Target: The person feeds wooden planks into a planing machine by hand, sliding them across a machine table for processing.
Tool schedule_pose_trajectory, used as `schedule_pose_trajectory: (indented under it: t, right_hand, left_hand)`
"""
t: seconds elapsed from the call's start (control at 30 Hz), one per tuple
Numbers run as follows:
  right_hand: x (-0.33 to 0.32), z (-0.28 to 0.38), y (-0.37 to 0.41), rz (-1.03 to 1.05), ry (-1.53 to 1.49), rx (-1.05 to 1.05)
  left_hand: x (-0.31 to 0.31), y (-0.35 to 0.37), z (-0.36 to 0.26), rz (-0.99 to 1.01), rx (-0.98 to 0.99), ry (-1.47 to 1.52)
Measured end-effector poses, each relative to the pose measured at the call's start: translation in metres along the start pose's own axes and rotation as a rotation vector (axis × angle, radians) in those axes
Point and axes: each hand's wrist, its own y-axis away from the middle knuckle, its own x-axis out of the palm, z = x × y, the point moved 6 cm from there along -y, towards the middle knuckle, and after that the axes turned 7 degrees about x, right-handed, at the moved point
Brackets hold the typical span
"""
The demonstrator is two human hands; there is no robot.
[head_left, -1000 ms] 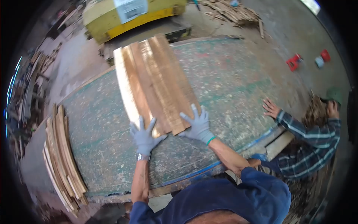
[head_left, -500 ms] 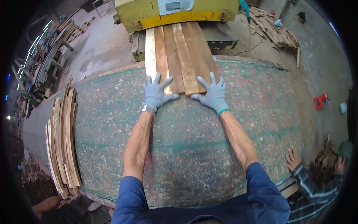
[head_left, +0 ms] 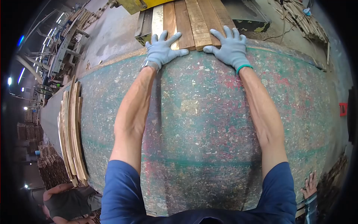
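Several wooden boards (head_left: 185, 23) lie side by side, their far ends under a yellow machine (head_left: 143, 4). My left hand (head_left: 162, 51), in a grey glove, presses on the near ends of the left boards with its fingers spread. On the right-hand boards rests my right hand (head_left: 229, 47), gloved the same way with a green cuff, fingers also spread and the thumb at the board ends. Both arms are stretched far forward over a paint-speckled green table (head_left: 201, 123). The gloves hide parts of the near board ends.
A stack of narrow wood strips (head_left: 71, 130) lies along the table's left side. Another person's hand (head_left: 309, 184) rests at the right edge, and a person (head_left: 69, 203) is at lower left. Scrap wood (head_left: 309, 24) is piled on the floor at upper right.
Both hands and the boards have moved forward, farther under the yellow machine. My arms are more extended, and the camera view has shifted.
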Motion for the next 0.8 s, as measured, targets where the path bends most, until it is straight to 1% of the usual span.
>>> schedule_pose_trajectory:
  t: [0.07,0.1,0.17,0.2,0.23,0.3,0.37,0.47,0.5,0.57,0.7,0.77,0.8]
  right_hand:
    - [0.002,0.0,-0.009,-0.007,0.011,-0.004]
    - [0.005,-0.001,-0.013,0.024,0.003,0.005]
    - [0.009,-0.002,-0.021,0.029,0.011,0.007]
    - [0.013,-0.001,-0.024,0.035,0.019,0.004]
    - [0.017,-0.001,-0.028,0.01,0.021,-0.011]
    - [0.023,0.001,-0.037,-0.036,0.015,-0.042]
    - [0.028,0.003,-0.046,-0.004,0.039,-0.059]
    - [0.037,0.003,-0.059,0.029,0.068,-0.067]
    - [0.037,0.002,-0.064,0.035,0.085,-0.064]
    - [0.038,0.0,-0.07,0.047,0.098,-0.06]
    - [0.045,-0.005,-0.088,-0.014,0.19,-0.078]
    - [0.047,-0.003,-0.093,0.03,0.196,-0.023]
    - [0.044,0.0,-0.094,0.052,0.203,0.005]
  left_hand:
    - [-0.009,-0.001,-0.007,0.016,-0.091,-0.011]
    - [-0.011,-0.003,-0.012,0.101,-0.119,0.004]
    - [0.015,-0.009,-0.011,-0.073,-0.107,0.004]
    - [0.013,-0.007,-0.017,-0.158,-0.104,0.009]
    - [0.015,-0.01,-0.018,-0.101,-0.096,-0.058]
    - [0.018,-0.021,-0.013,-0.149,-0.038,-0.064]
    - [0.023,-0.028,-0.004,-0.197,0.013,-0.123]
    - [0.025,-0.042,0.003,-0.184,0.005,-0.102]
    - [0.025,-0.047,0.004,-0.152,-0.023,-0.143]
    - [0.024,-0.053,0.005,-0.121,-0.015,-0.136]
    - [0.025,-0.068,0.017,-0.096,-0.015,-0.133]
    - [0.027,-0.075,0.018,-0.11,-0.009,-0.164]
    - [0.029,-0.08,0.015,-0.083,-0.034,-0.147]
